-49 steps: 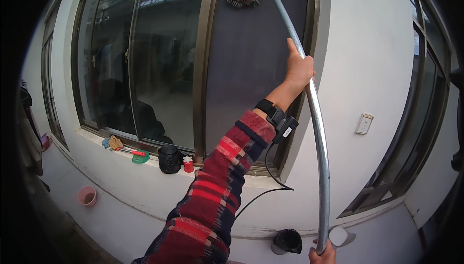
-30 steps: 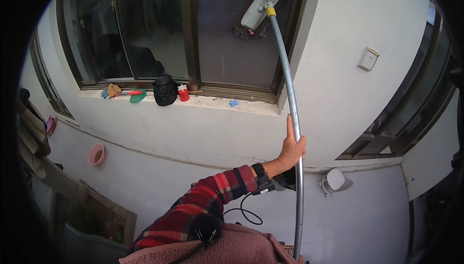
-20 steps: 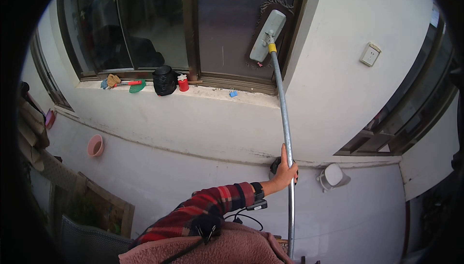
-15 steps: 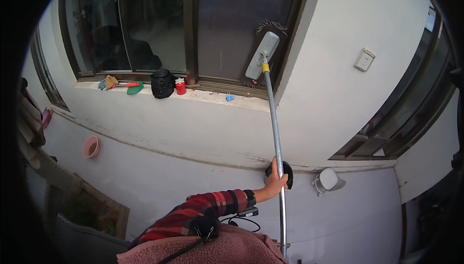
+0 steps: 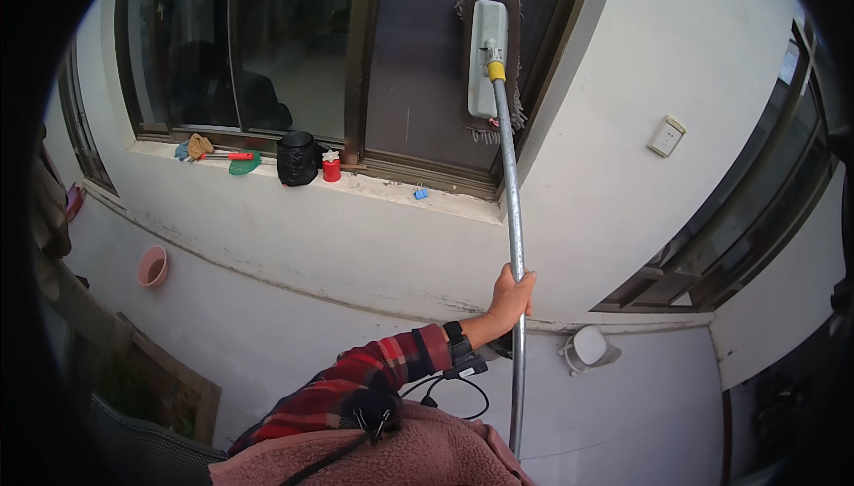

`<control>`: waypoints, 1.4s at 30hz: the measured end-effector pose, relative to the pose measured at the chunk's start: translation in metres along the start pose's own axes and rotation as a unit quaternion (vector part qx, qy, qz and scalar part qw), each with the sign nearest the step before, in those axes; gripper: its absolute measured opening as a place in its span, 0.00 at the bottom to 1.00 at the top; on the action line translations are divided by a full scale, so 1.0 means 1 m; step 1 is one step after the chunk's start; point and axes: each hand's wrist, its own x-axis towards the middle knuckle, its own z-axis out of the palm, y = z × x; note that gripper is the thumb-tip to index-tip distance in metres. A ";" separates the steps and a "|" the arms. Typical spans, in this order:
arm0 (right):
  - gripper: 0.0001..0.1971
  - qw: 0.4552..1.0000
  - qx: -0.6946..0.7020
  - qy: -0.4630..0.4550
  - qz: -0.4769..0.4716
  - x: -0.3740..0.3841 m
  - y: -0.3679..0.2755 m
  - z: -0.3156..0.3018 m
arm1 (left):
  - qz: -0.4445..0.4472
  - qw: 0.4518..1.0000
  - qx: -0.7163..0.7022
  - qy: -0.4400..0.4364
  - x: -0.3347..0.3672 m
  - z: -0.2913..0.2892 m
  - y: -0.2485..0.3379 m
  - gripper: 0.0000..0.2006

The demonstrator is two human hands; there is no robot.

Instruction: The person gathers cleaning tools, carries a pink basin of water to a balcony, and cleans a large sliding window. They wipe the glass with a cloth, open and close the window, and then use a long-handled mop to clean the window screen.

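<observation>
My left hand (image 5: 511,299) is wrapped round the metal pole of a flat mop (image 5: 511,192), about midway along what shows of it. A plaid sleeve and a dark wrist strap cover that arm. The mop's head (image 5: 483,37), a pale plate with a brown fringed pad, lies against the right pane of the window (image 5: 418,68). It stands nearly upright, close to the right frame. A yellow collar joins it to the pole. The pole's lower end runs out of sight past my pink fleece garment, and my right hand is not in view.
On the sill (image 5: 454,206) are a black bag-covered container (image 5: 298,159), a red bottle (image 5: 331,166), a blue clip-like piece (image 5: 421,192) and a red-handled tool (image 5: 227,156). A pink basin (image 5: 152,266) and a white bin (image 5: 590,349) stand on the floor. A wall socket (image 5: 666,136) is at right.
The mop head has slid up the pane and turned from a slant to nearly upright. My left hand has risen a little with the pole, still gripping it.
</observation>
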 end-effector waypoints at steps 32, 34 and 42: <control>0.17 0.998 -0.014 -0.002 -0.060 0.035 -0.012 0.006 | -0.051 0.975 0.107 0.188 0.022 -0.102 -0.066 0.09; 0.17 0.998 -0.012 0.005 -0.065 0.034 -0.011 0.008 | -0.088 0.968 0.115 0.203 0.009 -0.106 -0.073 0.10; 0.17 0.998 -0.023 0.008 -0.064 0.024 -0.007 0.011 | -0.013 0.990 0.029 0.141 -0.008 -0.081 -0.045 0.09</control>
